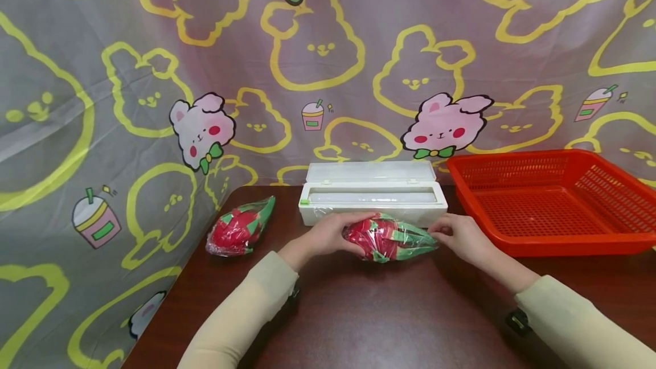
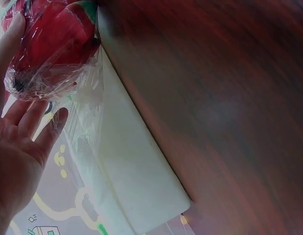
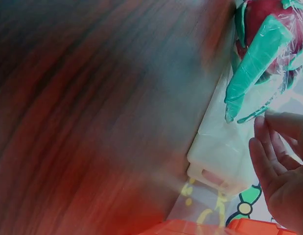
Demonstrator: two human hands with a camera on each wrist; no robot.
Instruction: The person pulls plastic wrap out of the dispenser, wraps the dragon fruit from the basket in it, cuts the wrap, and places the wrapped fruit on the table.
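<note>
A red dragon fruit with green leaf tips (image 1: 376, 238), wrapped in clear cling film, lies on its side in front of the white cling film box. My left hand (image 1: 325, 237) grips its rounded left end, thumb on the near side. In the left wrist view crumpled film (image 2: 46, 85) bunches at that end of the fruit. At the pointed right end, my right hand (image 1: 463, 238) pinches the film by the leaf tips between thumb and fingers. The right wrist view shows long green leaves (image 3: 259, 63) under the film, their tips right at the fingertips.
Behind the fruit stands the white cling film box (image 1: 312, 216), lid raised, its roll showing. Another wrapped dragon fruit (image 1: 236, 232) lies at the table's left edge. A red plastic basket (image 1: 553, 245) occupies the back right. A patterned curtain (image 1: 328, 101) hangs behind the table.
</note>
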